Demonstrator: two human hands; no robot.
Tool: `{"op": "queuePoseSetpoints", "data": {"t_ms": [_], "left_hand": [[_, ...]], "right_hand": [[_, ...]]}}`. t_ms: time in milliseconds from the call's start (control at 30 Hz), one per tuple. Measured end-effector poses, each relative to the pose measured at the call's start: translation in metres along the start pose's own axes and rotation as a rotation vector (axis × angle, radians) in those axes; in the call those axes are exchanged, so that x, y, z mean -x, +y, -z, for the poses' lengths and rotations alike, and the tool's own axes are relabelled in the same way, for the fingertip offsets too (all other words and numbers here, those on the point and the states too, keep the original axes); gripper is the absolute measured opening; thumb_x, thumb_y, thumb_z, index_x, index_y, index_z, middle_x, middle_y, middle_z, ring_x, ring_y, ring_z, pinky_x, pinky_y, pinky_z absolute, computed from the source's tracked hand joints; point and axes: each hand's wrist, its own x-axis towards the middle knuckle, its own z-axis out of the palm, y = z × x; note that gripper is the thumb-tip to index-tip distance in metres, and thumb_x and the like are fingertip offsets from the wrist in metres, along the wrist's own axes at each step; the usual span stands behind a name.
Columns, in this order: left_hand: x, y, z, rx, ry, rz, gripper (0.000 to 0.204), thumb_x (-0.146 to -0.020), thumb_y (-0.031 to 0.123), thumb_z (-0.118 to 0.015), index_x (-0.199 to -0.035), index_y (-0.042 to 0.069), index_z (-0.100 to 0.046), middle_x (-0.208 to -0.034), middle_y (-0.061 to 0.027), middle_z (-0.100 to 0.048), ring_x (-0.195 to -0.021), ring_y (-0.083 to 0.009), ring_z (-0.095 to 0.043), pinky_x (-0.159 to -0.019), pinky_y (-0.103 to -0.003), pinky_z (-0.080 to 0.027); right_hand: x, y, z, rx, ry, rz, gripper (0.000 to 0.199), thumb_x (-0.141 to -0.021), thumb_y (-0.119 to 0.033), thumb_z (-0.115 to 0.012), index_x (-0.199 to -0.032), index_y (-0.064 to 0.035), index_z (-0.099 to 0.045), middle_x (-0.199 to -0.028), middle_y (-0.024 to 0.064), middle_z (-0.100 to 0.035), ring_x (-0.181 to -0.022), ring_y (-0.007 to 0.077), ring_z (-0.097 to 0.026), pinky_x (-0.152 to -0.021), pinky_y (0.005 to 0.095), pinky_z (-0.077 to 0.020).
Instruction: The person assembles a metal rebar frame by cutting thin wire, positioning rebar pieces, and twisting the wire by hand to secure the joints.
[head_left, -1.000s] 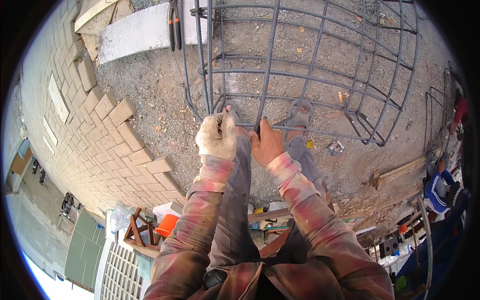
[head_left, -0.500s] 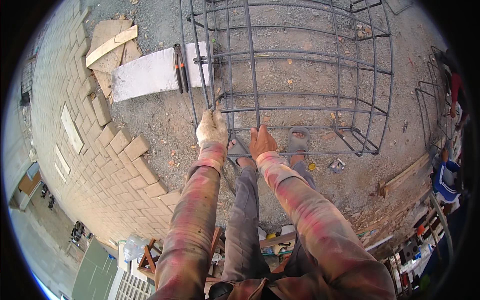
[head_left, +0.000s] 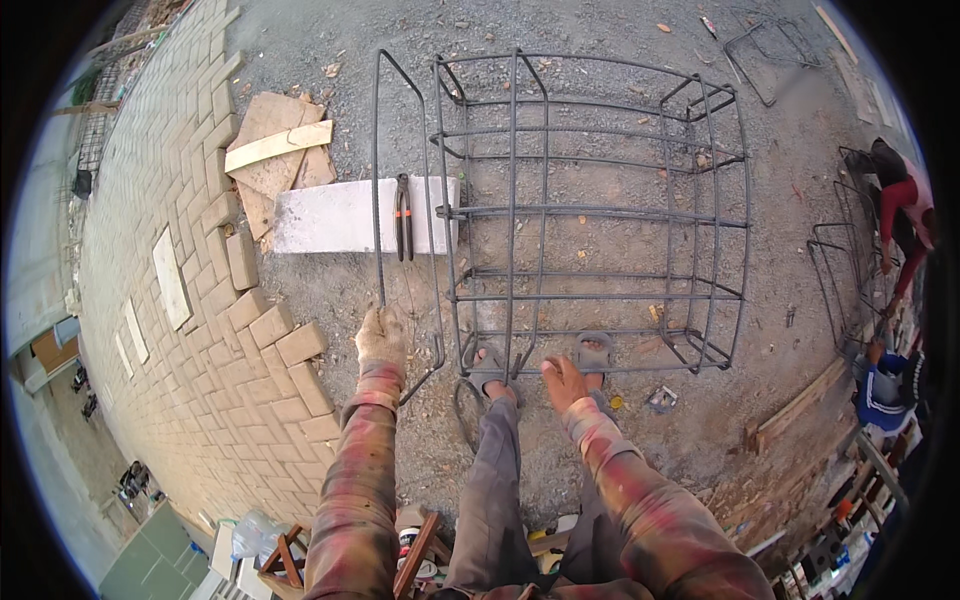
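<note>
My left hand, in a pale work glove, is closed around the lower part of a bent rebar stirrup. That stirrup stands beside the left end of a rebar cage, apart from it. My bare right hand is just below the cage's near edge, fingers loosely bent and the thumb apart, with nothing visible in it. Inside the cage, near its left end, is another stirrup. Nippers with orange and black handles lie on a whitish slab, partly behind the held stirrup.
Paving blocks cover the left side, with loose ones along their edge. Boards lie beyond the slab. My sandalled feet are at the cage's near side. More bent rebar and two people are at the right. Timber lies nearer.
My left hand has moved left, drawing one stirrup out from the cage. My right hand has let go of the other stirrup and shifted right. More of the cage shows now.
</note>
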Motion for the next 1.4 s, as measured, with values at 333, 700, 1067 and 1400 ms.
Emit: {"op": "queuePoseSetpoints", "data": {"t_ms": [333,700,1067,1400], "left_hand": [[0.078,0.035,0.171,0.317,-0.079,0.013,0.023,-0.089,0.021,-0.052,-0.074,0.003,-0.055,-0.061,-0.0015,-0.052,-0.057,-0.0093,-0.047,-0.054,-0.026,-0.04],[0.15,0.212,0.409,-0.308,-0.316,-0.521,0.025,-0.08,0.027,-0.062,-0.072,0.004,-0.056,-0.06,-0.0163,-0.054,-0.056,-0.0341,-0.056,-0.049,-0.039,-0.042],[0.198,0.332,0.462,0.216,0.411,-1.257,0.03,-0.083,0.018,-0.056,-0.11,0.004,-0.053,-0.104,-0.0128,-0.057,-0.097,-0.0274,-0.055,-0.083,-0.035,-0.043],[0.196,0.307,0.252,1.206,-1.095,-0.089,0.039,-0.088,0.041,-0.05,-0.092,0.002,-0.055,-0.076,-0.013,-0.058,-0.069,-0.0232,-0.059,-0.065,-0.041,-0.049]], "right_hand": [[0.176,0.019,0.111,0.387,0.006,-0.11,0.031,-0.082,-0.021,-0.058,-0.106,-0.0009,-0.057,-0.092,0.0151,-0.064,-0.086,0.0243,-0.063,-0.077,0.0342,-0.0484],[0.319,-0.322,0.098,0.569,0.391,1.05,0.054,-0.078,-0.019,-0.062,-0.127,-0.0112,-0.041,-0.123,0.0176,-0.042,-0.111,0.0368,-0.044,-0.093,0.0407,-0.0386],[0.413,-0.274,0.166,0.56,0.333,0.948,0.031,-0.085,-0.038,-0.056,-0.082,-0.007,-0.056,-0.061,0.0111,-0.056,-0.056,0.0324,-0.056,-0.048,0.0381,-0.0415],[0.5,-0.123,0.3,0.215,0.595,0.61,0.032,-0.087,-0.028,-0.057,-0.073,0.0005,-0.052,-0.059,0.0099,-0.042,-0.055,0.0154,-0.036,-0.052,0.0315,-0.0329]]}}
